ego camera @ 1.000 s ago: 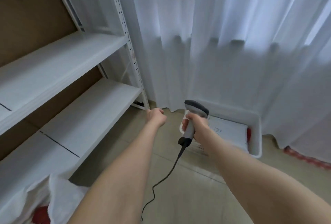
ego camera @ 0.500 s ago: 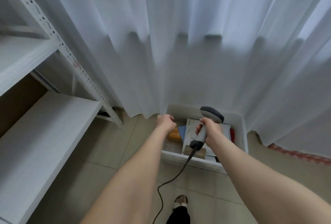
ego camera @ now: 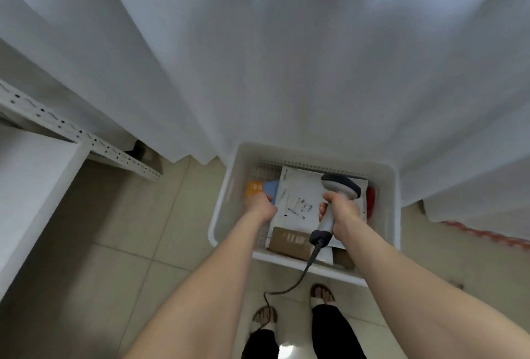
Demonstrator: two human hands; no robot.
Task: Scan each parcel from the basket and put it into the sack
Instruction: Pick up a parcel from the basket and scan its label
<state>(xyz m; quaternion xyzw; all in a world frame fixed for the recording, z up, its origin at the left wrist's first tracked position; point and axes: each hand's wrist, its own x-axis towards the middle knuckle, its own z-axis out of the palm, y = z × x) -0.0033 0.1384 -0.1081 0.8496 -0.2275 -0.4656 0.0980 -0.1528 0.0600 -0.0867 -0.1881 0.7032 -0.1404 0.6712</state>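
A white plastic basket stands on the floor against the curtain. It holds a large white parcel with a printed label, a brown cardboard parcel, a blue parcel, an orange parcel and something red at the right wall. My right hand grips a grey handheld scanner over the white parcel, its cable trailing down to the floor. My left hand reaches into the basket at the white parcel's left edge, fingers curled down and hidden. The sack is out of view.
A white curtain hangs behind the basket. A white metal shelf unit stands at the left. My feet in sandals are on the tiled floor just in front of the basket.
The view has swung right and down from the shelves to the basket. Both hands have dropped into the basket, the left reaching the white parcel's edge, the scanner now over the label.
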